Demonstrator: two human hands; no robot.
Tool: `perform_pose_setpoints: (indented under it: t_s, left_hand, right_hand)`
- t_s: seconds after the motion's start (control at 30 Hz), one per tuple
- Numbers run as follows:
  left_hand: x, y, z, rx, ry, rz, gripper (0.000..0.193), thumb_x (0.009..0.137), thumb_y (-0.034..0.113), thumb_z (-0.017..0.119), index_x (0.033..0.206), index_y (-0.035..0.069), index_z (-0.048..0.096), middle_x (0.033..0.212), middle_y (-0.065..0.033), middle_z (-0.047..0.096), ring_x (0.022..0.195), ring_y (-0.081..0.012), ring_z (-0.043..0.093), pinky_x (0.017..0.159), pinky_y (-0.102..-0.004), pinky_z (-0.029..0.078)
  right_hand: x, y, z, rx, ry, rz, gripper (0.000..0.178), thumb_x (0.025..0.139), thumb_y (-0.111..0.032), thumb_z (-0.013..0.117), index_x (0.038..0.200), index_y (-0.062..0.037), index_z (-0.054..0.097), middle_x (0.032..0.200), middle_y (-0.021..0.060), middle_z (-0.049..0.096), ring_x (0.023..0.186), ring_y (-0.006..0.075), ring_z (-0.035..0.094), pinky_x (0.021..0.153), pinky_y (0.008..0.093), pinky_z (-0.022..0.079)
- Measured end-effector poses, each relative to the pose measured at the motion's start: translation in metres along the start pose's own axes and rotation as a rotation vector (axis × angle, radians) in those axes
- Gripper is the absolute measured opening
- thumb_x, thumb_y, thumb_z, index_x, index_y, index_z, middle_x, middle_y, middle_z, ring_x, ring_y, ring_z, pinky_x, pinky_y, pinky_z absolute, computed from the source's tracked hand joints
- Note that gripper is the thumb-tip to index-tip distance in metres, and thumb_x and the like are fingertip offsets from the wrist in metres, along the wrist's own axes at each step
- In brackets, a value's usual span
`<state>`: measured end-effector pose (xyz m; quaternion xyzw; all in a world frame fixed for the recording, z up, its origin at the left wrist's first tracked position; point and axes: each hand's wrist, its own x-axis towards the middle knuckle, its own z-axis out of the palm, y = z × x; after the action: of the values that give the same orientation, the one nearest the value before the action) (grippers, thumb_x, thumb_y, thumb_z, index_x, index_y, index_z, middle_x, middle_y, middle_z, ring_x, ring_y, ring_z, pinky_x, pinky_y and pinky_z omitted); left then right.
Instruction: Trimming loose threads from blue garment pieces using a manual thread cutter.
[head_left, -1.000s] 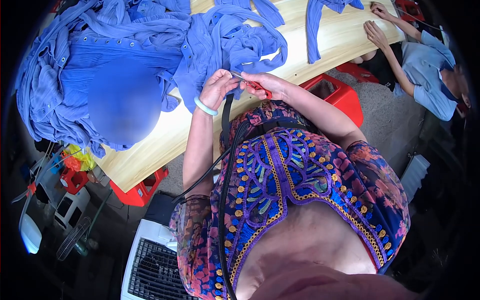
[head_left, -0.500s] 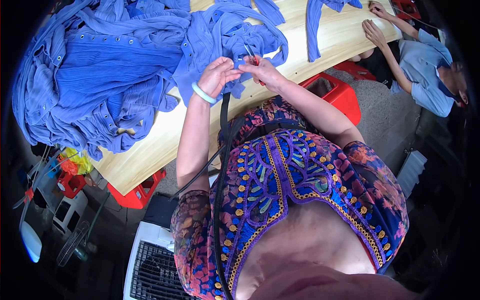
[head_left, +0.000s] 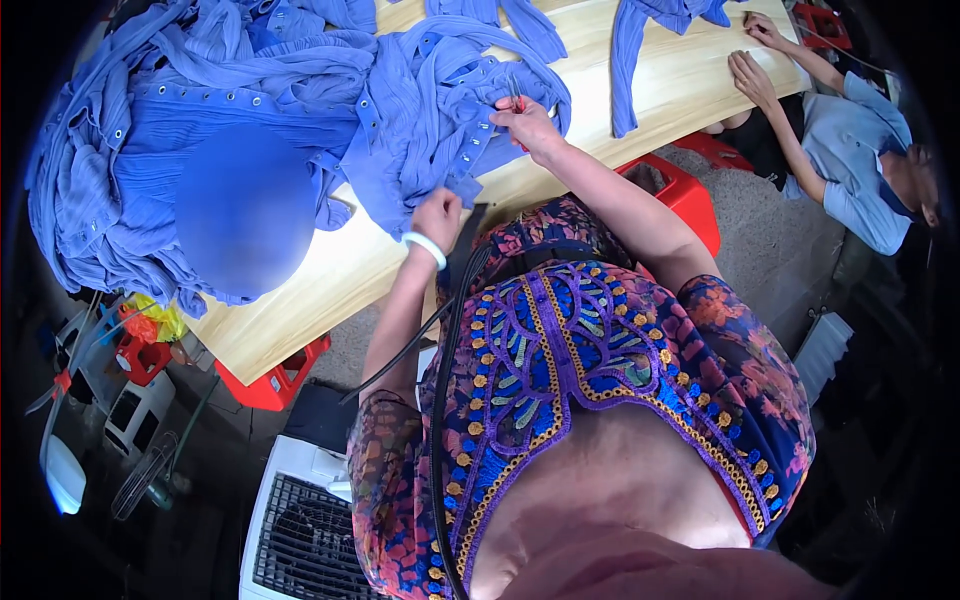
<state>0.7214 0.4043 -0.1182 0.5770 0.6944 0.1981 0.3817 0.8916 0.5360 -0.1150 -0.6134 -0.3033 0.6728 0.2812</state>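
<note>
Honestly, looked like positioning work: right hand (head_left: 528, 128) clutched red snips (head_left: 517, 103) near 12 o'clock, over the blue garment (head_left: 415, 130) at 11; couldn't tell if the curled left hand (head_left: 438, 215) pinched anything. Next move probably needed that garment steadied.
</note>
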Motion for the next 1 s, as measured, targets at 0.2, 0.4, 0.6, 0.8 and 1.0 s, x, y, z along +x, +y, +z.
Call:
perform_pose_setpoints:
  t_s: [0.2, 0.4, 0.6, 0.8, 1.0]
  left_hand:
    - [-0.037, -0.016, 0.008, 0.089, -0.262, -0.24, 0.021, 0.075, 0.026, 0.052, 0.081, 0.005, 0.053, 0.078, -0.0175, 0.058, 0.075, -0.0326, 0.056, 0.068, -0.0396, 0.043]
    - [-0.031, -0.001, -0.01, -0.026, -0.106, -0.162, 0.02, 0.075, 0.022, 0.051, 0.076, 0.002, 0.054, 0.073, -0.0182, 0.057, 0.07, -0.0334, 0.056, 0.061, -0.0379, 0.044]
    - [-0.032, 0.026, -0.041, -0.208, -0.072, -0.192, 0.02, 0.074, 0.022, 0.052, 0.074, 0.002, 0.053, 0.065, -0.0174, 0.056, 0.061, -0.0299, 0.056, 0.055, -0.0355, 0.041]
    - [-0.027, 0.031, -0.054, -0.071, 0.167, -0.156, 0.018, 0.077, 0.017, 0.049, 0.067, 0.002, 0.051, 0.056, -0.0127, 0.053, 0.051, -0.0218, 0.053, 0.047, -0.033, 0.039]
    - [-0.134, 0.083, -0.087, -0.446, 0.029, -0.469, 0.027, 0.081, 0.023, 0.044, 0.068, 0.002, 0.052, 0.055, -0.0068, 0.053, 0.049, -0.0142, 0.05, 0.046, -0.0254, 0.038]
  right_hand:
    - [0.004, -0.002, -0.005, -0.319, -0.013, -0.087, 0.024, 0.065, -0.01, 0.065, 0.084, -0.0045, 0.051, 0.065, 0.0012, 0.052, 0.052, 0.008, 0.047, 0.043, 0.0226, 0.038]
    - [-0.081, -0.093, 0.008, -0.201, -0.508, -0.196, 0.028, 0.073, -0.016, 0.058, 0.097, -0.0038, 0.048, 0.078, 0.0048, 0.06, 0.045, 0.0009, 0.037, 0.04, 0.0159, 0.029]
    - [-0.162, -0.157, 0.038, -0.19, -1.351, -0.21, 0.043, 0.065, -0.004, 0.068, 0.104, -0.0031, 0.051, 0.071, -0.0035, 0.054, 0.044, 0.0014, 0.027, 0.042, 0.0161, 0.026]
    - [-0.172, -0.15, 0.052, -0.412, -1.251, -0.852, 0.014, 0.072, -0.006, 0.058, 0.086, -0.0025, 0.055, 0.081, 0.0069, 0.056, 0.066, 0.0216, 0.057, 0.057, 0.0282, 0.044]
    - [-0.176, -0.177, 0.065, -0.712, -1.2, -1.123, 0.009, 0.071, -0.014, 0.057, 0.075, -0.0076, 0.051, 0.073, 0.0063, 0.049, 0.062, 0.0264, 0.054, 0.049, 0.0347, 0.042]
